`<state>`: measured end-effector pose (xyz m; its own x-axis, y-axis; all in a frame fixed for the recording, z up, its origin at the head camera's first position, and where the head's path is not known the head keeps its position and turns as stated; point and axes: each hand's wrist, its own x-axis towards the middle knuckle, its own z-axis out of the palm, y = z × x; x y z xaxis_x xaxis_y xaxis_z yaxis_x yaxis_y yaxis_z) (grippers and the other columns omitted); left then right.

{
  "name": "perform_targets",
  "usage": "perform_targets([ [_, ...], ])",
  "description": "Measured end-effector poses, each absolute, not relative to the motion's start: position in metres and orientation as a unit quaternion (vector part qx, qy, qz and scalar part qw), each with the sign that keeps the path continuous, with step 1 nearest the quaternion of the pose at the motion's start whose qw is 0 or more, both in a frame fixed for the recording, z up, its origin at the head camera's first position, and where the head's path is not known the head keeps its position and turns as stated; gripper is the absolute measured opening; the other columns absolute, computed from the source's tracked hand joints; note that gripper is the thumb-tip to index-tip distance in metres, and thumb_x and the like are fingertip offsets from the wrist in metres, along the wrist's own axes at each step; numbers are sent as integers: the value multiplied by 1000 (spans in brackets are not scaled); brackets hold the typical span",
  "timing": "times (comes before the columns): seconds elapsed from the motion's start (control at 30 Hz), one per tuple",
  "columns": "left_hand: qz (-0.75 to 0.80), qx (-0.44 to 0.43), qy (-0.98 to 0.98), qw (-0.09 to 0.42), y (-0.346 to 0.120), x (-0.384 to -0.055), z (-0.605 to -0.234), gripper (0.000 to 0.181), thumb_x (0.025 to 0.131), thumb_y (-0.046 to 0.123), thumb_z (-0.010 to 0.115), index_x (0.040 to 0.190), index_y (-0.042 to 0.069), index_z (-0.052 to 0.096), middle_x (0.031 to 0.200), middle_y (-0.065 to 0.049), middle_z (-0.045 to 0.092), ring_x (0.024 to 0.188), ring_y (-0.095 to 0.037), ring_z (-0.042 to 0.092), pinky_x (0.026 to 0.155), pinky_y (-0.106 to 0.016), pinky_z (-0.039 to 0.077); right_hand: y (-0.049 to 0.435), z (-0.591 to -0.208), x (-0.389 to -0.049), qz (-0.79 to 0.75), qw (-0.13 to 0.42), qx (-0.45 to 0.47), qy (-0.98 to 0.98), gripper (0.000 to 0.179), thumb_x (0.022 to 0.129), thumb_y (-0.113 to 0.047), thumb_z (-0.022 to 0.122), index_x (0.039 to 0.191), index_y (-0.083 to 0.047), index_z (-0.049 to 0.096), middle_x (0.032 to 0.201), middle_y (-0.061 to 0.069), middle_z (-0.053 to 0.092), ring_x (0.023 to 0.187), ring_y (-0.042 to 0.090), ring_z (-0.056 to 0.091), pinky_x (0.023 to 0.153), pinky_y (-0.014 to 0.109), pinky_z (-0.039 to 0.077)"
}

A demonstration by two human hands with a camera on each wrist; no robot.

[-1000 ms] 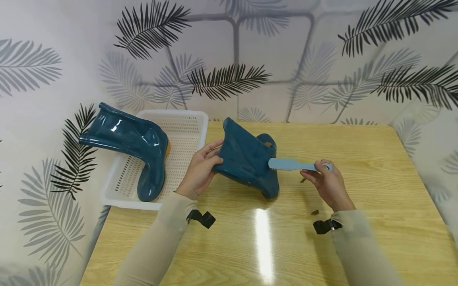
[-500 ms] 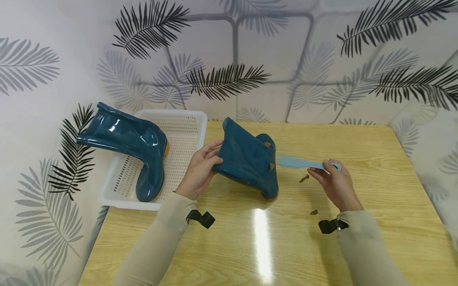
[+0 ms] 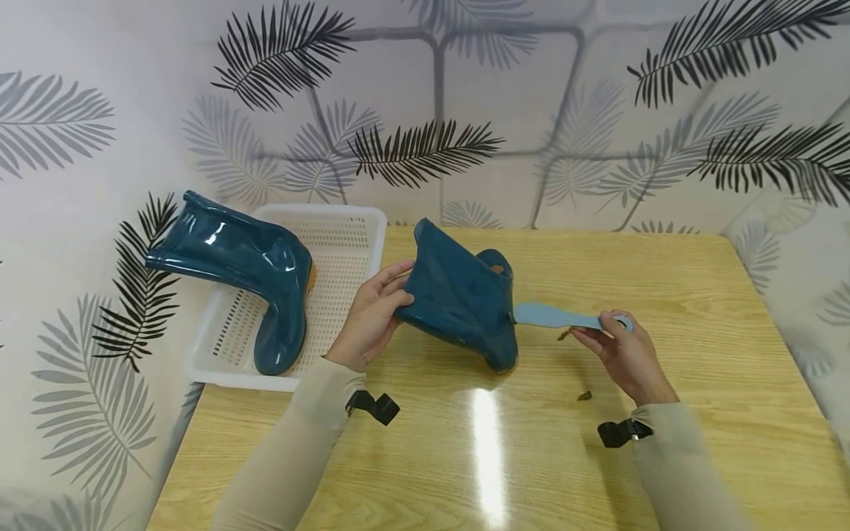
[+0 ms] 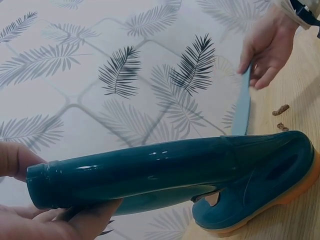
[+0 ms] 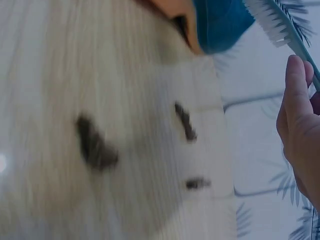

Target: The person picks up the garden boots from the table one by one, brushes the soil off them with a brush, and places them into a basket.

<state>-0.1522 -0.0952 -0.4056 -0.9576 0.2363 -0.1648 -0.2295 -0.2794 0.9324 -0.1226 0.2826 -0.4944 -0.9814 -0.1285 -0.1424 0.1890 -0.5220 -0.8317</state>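
Observation:
A dark blue-green rubber boot [image 3: 454, 287] with a tan sole lies tilted over the table. My left hand [image 3: 375, 310] grips the top of its shaft, thumb on one side and fingers on the other, as the left wrist view [image 4: 85, 220] also shows. Between the thumb and fingers of my right hand [image 3: 620, 350] is the handle of a light blue brush [image 3: 547, 315]. White bristles [image 5: 267, 22] line the brush's underside in the right wrist view. The brush's tip sits right at the boot's ankle edge, where a small dark bit shows.
A white perforated basket [image 3: 339, 287] stands at the left with a second matching boot [image 3: 246, 258] in it, its shaft jutting over the rim. Several brown clumps lie on the wooden table [image 3: 704, 332], including one clump [image 3: 584, 396] below the brush. A leaf-patterned backdrop [image 3: 505, 110] rises behind.
The brush pulled right, off the boot, uncovering a brown clump on it, then came back lower against the boot's edge. That clump is now hardly visible. The left hand and boot stayed put.

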Motion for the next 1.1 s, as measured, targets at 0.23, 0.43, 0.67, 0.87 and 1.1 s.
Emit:
perform_targets([
  [0.23,799,5,583,146,-95,-153,-404,60,94,-11,44,151,3,37,145,-20,47,114,-25,59,79,-26,54,301,-490,-121,-902,72,15,425,8,107,-9,43,100,-8,45,102,8,49,97,23,64,98,35,49],
  [0.43,794,6,590,147,-95,-153,-401,59,94,-10,45,151,3,38,144,-19,48,109,-22,59,76,-26,53,276,-481,-135,-898,79,1,433,10,107,-10,42,98,-9,45,102,6,47,99,22,64,99,34,49],
  [0.67,792,2,593,147,-95,-154,-402,58,94,-9,46,150,4,40,145,-18,48,102,-18,60,74,-25,52,254,-481,-143,-885,97,7,455,11,106,-13,46,96,-9,47,102,7,51,99,23,66,97,34,50],
  [0.87,792,1,593,144,-96,-154,-404,58,94,-9,46,151,2,39,145,-18,48,102,-17,60,74,-24,52,265,-490,-136,-873,105,10,476,10,107,-14,46,98,-9,46,106,9,48,103,24,65,101,35,48],
  [1.1,795,-1,590,141,-96,-154,-401,61,92,-12,44,151,1,38,144,-20,48,104,-19,61,75,-25,53,278,-491,-133,-882,95,1,462,10,107,-11,44,99,-10,48,103,6,51,104,24,64,100,35,48],
])
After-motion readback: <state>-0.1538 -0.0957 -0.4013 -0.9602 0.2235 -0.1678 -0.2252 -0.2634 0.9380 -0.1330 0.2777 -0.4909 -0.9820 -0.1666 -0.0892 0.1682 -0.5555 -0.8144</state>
